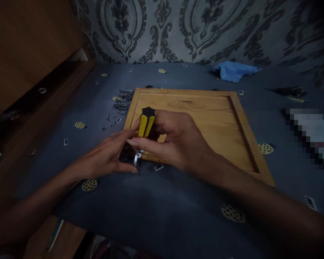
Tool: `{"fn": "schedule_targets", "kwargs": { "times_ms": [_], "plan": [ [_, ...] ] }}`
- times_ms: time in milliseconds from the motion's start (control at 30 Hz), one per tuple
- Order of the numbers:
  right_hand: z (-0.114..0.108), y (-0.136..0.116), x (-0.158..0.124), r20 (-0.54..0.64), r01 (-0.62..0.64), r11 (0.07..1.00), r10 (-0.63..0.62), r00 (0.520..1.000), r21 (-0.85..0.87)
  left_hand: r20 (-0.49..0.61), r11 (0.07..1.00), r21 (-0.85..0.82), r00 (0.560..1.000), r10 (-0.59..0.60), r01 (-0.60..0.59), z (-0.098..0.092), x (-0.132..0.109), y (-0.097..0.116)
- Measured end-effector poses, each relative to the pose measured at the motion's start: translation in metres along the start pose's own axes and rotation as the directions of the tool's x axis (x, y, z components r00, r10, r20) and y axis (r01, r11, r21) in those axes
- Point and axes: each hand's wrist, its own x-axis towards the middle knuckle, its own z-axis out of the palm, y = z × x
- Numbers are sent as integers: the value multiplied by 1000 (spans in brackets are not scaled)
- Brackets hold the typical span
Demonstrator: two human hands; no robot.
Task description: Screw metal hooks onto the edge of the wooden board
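My right hand [175, 138] is closed around the yellow-and-black handle of a screwdriver [146, 122], which stands upright over the near left corner of a framed wooden panel [205, 122]. The screwdriver's tip is hidden behind my fingers. At that same corner a small shiny metal latch [137, 157] sticks out past the panel's edge. My left hand [105, 154] curls round this corner, its thumb against the latch and its fingertips close to the screwdriver. Small holes show in the panel's near edge beside the latch.
Left of the panel lie several metal latches [122, 104] and loose screws [108, 120] on the dark patterned cloth [162, 216]. A blue cloth [233, 71] lies at the back, and a dark-edged, blurred-out flat object [313, 133] at the right. Wooden furniture [29, 46] stands at the left.
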Motion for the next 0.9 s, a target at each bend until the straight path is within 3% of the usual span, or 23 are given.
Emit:
{"fn": "schedule_targets", "kwargs": {
  "times_ms": [167,567,700,900],
  "plan": [
    [2,-1,-1,-24,36,999,-37,999,-29,20,1000,-8,1000,9,-9,0,1,4],
    [-14,-11,6,94,-146,987,139,986,73,25,999,-35,1000,13,-12,-3,1,5],
    [-16,-13,6,36,-157,976,153,988,149,44,999,-42,999,-11,13,-3,1,5],
    [-12,-10,5,6,-151,986,151,988,64,52,998,-56,999,-2,5,-2,1,3]
  ]
}}
